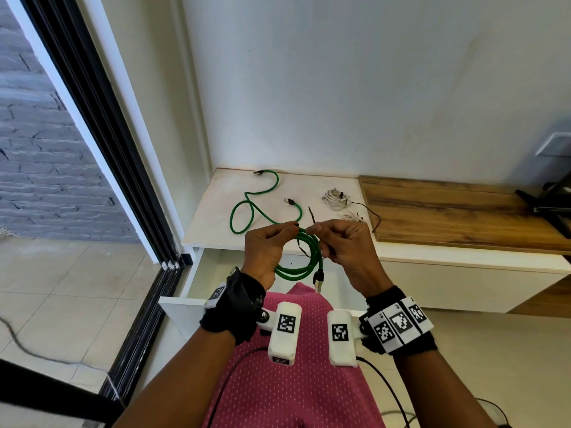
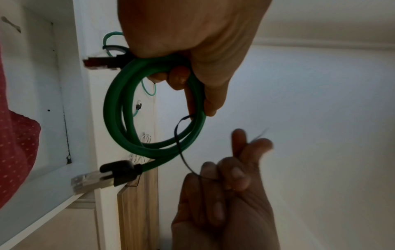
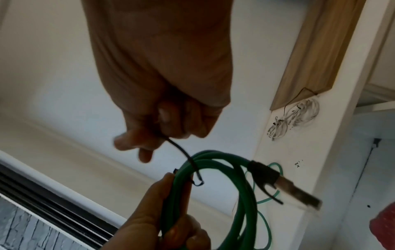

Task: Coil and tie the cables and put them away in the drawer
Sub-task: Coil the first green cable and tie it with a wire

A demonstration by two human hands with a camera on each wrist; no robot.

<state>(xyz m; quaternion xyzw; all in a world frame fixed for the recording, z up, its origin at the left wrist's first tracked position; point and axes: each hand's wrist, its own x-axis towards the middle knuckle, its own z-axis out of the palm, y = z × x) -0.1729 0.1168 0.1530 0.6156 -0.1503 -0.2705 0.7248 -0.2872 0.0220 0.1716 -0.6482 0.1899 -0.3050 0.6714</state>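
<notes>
My left hand (image 1: pixel 287 228) grips a coiled green cable (image 1: pixel 301 262) at its top, above the open white drawer (image 1: pixel 200 273). One of its metal plugs (image 1: pixel 319 279) hangs down. My right hand (image 1: pixel 318 233) pinches a thin black tie (image 3: pixel 186 155) that loops round the coil's strands beside my left fingers (image 3: pixel 171 194). In the left wrist view the tie (image 2: pixel 181 152) runs from the coil (image 2: pixel 132 118) down into my right fingers (image 2: pixel 235 167). A second green cable (image 1: pixel 247 211) lies uncoiled on the white cabinet top (image 1: pixel 216 230). Tied white cables (image 1: pixel 336 200) lie further right.
A wooden slab (image 1: pixel 448 211) covers the cabinet's right part, with a black stand (image 1: pixel 550 205) at its far end. A loose black tie (image 1: pixel 372 216) lies at the slab's left edge. A black sliding-door frame (image 1: pixel 123 168) runs along the left. White wall stands behind.
</notes>
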